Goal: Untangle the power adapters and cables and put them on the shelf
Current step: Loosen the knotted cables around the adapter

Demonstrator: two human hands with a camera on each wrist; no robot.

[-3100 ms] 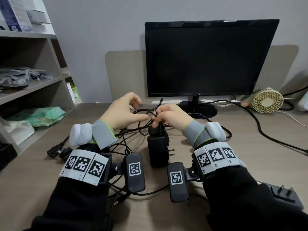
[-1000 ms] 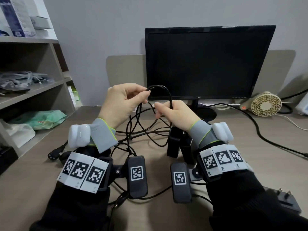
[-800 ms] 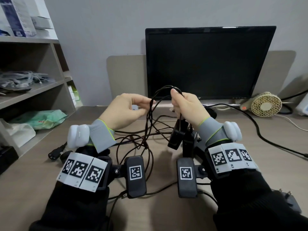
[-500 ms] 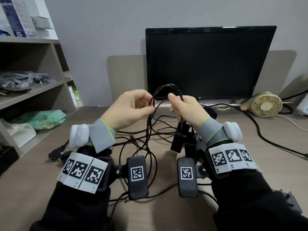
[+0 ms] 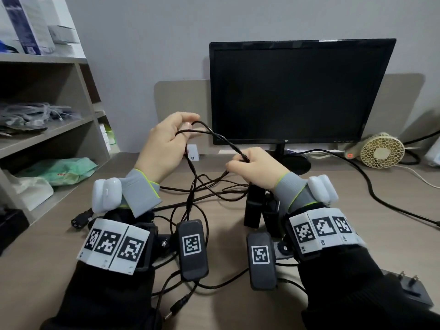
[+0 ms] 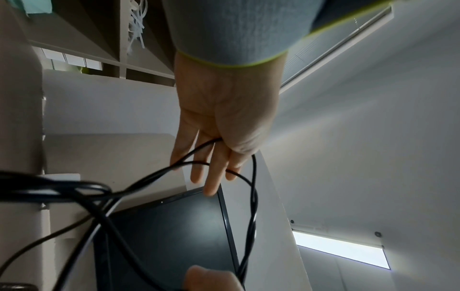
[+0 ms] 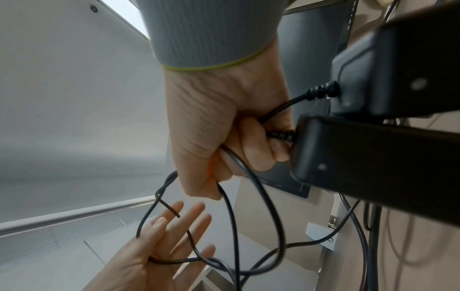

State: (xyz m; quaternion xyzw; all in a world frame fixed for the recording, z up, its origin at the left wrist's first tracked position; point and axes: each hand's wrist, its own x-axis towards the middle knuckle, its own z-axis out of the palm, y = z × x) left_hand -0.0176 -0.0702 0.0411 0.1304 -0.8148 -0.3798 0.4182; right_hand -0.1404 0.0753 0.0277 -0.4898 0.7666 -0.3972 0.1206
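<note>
My left hand (image 5: 188,123) is raised and pinches a loop of thin black cable (image 5: 214,134) between thumb and fingers; in the left wrist view the fingers (image 6: 209,173) lie nearly straight. That cable runs to my right hand (image 5: 240,163), which grips a bunch of cables in a fist (image 7: 236,157). Two black power adapters (image 5: 253,208) (image 7: 373,157) hang from those cables just under the right hand, above the desk. More tangled cable (image 5: 202,194) lies on the desk between my wrists. A third adapter (image 5: 414,291) with prongs up lies at the near right.
The grey shelf (image 5: 47,134) stands at the left, holding bagged cables and a green packet (image 5: 59,170). A black monitor (image 5: 297,91) stands behind my hands. A small fan (image 5: 381,150) and its cord are at the far right. A black plug (image 5: 79,220) lies by my left wrist.
My left hand has moved up and left, drawing a cable loop out of the tangle. My right hand has dropped lower with the adapters, so the hands are farther apart.
</note>
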